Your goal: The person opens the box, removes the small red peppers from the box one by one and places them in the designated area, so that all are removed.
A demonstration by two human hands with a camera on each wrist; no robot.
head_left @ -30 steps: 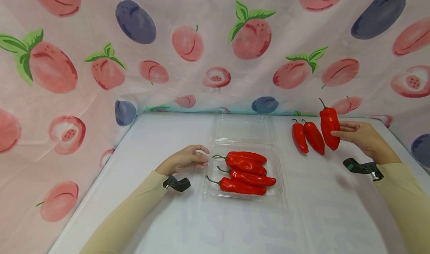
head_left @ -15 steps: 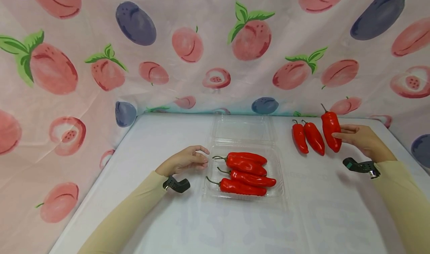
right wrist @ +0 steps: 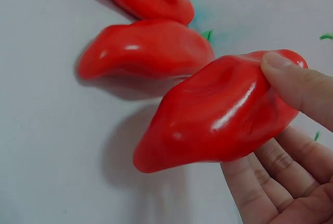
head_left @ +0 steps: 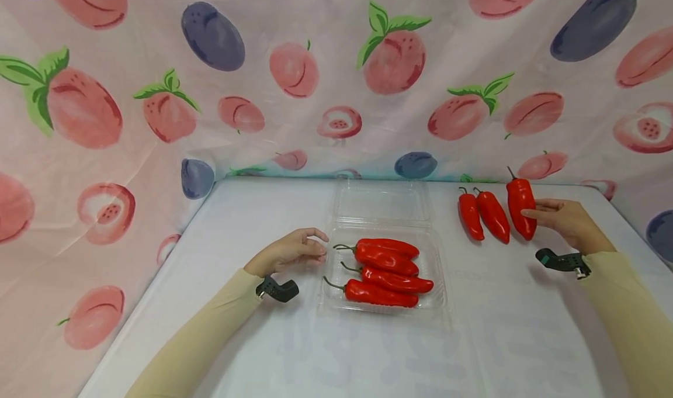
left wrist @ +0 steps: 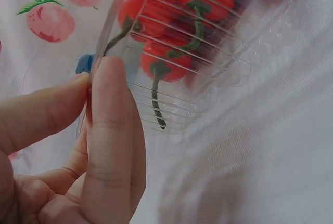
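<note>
In the head view, my left hand (head_left: 291,251) is at the left side of a clear plastic clamshell box (head_left: 439,269). The left wrist view shows thumb and fingers pinching the box's thin rim (left wrist: 106,31). Inside lie several red peppers (head_left: 381,293), their green stems towards this hand. At the back right, my right hand (head_left: 568,225) grips another red pepper (head_left: 520,205) between thumb and fingers, stem pointing away. Seen from the right wrist, this pepper (right wrist: 208,117) hangs just over the white surface, its shadow below. Two more peppers (head_left: 493,215) lie to its left.
The box's hinged lid (head_left: 381,202) lies open towards the back. A fruit-printed cloth (head_left: 336,53) rises behind and to the left of the white table (head_left: 252,351). Each wrist wears a black camera mount (head_left: 564,262).
My right hand has come down and slightly nearer with the pepper, bringing it lower beside the other two. The left hand and the box have stayed put.
</note>
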